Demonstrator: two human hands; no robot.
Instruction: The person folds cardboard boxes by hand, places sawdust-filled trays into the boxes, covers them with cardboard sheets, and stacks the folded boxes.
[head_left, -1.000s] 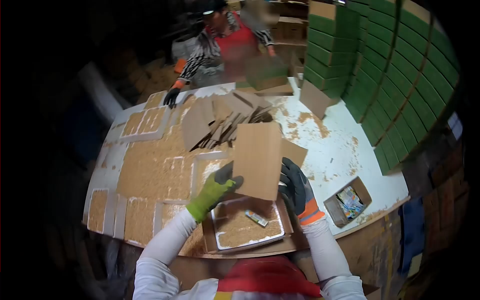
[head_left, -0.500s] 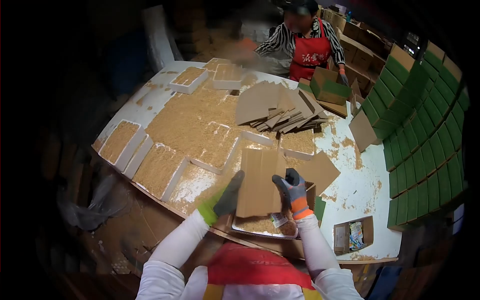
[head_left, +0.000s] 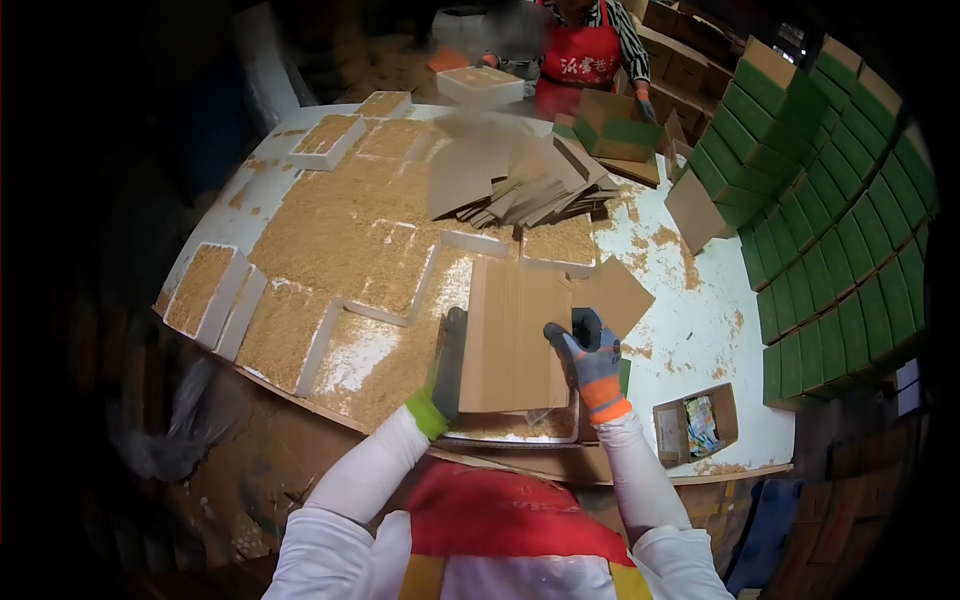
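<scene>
Status: partway, judging by the layout. The sheet (head_left: 515, 335) is in hand, tilted above the filled tray (head_left: 510, 439), whose near rim shows below the sheet's lower edge. The right hand (head_left: 586, 348) grips the sheet's right edge, thumb on the near face. The left hand (head_left: 450, 368) lies along the left edge, fingers straight; whether it grips cannot be told.

Done: the tray's visible part holds crumb fill. Right of the sheet, closed-looking green boxes (head_left: 835, 290) stand in tall stacks; their contents cannot be seen.

Outstanding, apparently: the sheet does not lie flat on the tray. Beyond the sheet lies a pile of loose cardboard (head_left: 540, 190). Far left of the sheet stand further filled trays (head_left: 222, 305), unboxed, beside spread crumb (head_left: 330, 220). Packets (head_left: 702, 422) remain in a carton (head_left: 671, 432) to the sheet's lower right. Beyond the pile, a co-worker's hand (head_left: 645, 103) is at an open box (head_left: 600, 130).
</scene>
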